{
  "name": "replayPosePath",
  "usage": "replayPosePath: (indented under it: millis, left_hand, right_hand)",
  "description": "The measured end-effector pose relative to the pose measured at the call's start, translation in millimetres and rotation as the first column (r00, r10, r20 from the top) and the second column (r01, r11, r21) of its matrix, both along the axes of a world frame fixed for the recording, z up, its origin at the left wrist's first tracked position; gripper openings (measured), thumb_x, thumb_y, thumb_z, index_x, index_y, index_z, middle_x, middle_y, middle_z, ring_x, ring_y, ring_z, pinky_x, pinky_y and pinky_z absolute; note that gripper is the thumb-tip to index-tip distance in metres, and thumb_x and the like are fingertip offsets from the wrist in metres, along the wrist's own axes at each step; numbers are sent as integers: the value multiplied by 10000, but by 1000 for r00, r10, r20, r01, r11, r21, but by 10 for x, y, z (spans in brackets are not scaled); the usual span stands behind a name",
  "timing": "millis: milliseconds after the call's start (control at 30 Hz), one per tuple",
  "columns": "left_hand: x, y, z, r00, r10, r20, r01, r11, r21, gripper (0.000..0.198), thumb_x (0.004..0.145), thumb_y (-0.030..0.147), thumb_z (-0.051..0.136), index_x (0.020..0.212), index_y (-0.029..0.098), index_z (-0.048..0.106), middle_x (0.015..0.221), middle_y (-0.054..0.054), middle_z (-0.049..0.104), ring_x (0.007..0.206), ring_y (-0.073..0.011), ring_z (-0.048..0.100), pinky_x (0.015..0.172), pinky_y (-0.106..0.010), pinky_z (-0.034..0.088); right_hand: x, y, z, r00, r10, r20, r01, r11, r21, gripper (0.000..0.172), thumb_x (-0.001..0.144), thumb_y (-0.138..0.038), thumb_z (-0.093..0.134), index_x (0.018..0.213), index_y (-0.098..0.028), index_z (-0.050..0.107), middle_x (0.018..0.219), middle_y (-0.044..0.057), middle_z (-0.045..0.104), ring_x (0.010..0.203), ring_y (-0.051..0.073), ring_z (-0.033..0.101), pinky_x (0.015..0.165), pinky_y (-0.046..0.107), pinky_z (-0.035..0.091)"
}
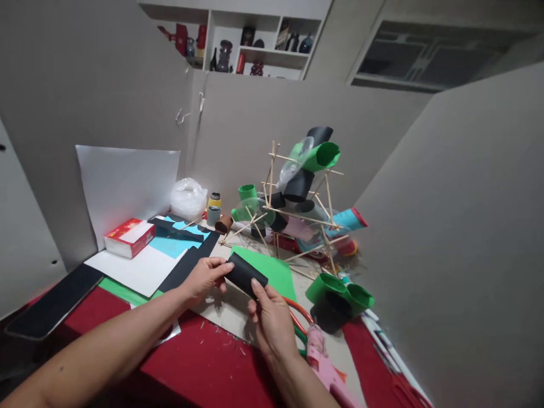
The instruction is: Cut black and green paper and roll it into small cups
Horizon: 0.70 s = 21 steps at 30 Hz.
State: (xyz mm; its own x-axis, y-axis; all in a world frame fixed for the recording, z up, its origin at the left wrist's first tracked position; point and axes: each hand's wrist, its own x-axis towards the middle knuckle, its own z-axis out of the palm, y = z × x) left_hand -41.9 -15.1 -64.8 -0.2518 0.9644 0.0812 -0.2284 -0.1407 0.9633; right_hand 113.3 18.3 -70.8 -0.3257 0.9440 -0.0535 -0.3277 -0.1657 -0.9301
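Two hands on one black roll (pixel 246 276), head view: my left hand (pixel 203 281) pinches its far-left end, my right hand (pixel 272 318) clamps the near-right end, fingers closed on it. Its long axis slants between them, neither hand nearer, just above the counter (pixel 212 362), green sheet (pixel 276 272) behind.

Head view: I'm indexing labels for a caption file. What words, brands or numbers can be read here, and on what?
No text can be read.
red and white box: print too blurred to read.
teal and red tube: markings too blurred to read.
black roll between left hand and right hand: no print shows.
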Motion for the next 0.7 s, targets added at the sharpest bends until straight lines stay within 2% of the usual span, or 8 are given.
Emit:
replayPosePath:
  millis: [267,433,500,567,633,700]
  left_hand:
    - [-88,18,-17,998,-2,59,2,1000,-7,370,678,471,790,642,135,638,499,45,543,393,-65,523,447,-170,352]
    - [-73,10,-14,994,-108,31,110,991,-76,361,619,438,837,709,116,700,542,-5,615,408,-114,590,404,-175,330]
    - [-60,9,-11,992,-119,40,122,989,-83,347,599,411,854,678,114,695,524,-12,613,405,-119,584,399,-180,339]
    - [-59,9,8,994,-91,69,95,993,-69,330,615,402,847,685,120,690,542,-19,629,410,-112,573,411,-189,376]
    - [-71,9,43,993,-40,110,46,998,-52,300,653,380,826,707,127,675,573,-19,647,422,-105,569,440,-200,424]
    - [-92,14,82,988,17,156,-10,999,-43,259,705,346,792,725,134,646,576,0,642,434,-100,571,471,-206,462]
  right_hand:
    - [17,-40,-35,999,37,17,-38,999,39,466,632,-592,789,726,-202,552,400,-78,490,316,68,389,321,148,206]
    - [-17,-59,-18,998,57,38,-60,996,70,478,684,-645,733,792,-194,614,402,-50,526,318,90,455,315,149,221]
    - [-10,-58,20,997,55,59,-60,994,92,487,687,-662,722,807,-197,641,481,-9,604,330,107,497,309,166,237]
    - [50,-62,94,996,25,80,-35,991,126,495,667,-666,736,825,-201,675,676,61,714,361,122,542,305,191,268]
    - [195,-78,200,994,-40,100,21,984,175,502,661,-660,741,855,-198,709,895,119,753,406,133,575,314,218,310]
    - [442,-97,312,984,-134,119,103,966,237,482,716,-630,713,895,-183,724,972,130,751,485,145,609,360,227,360]
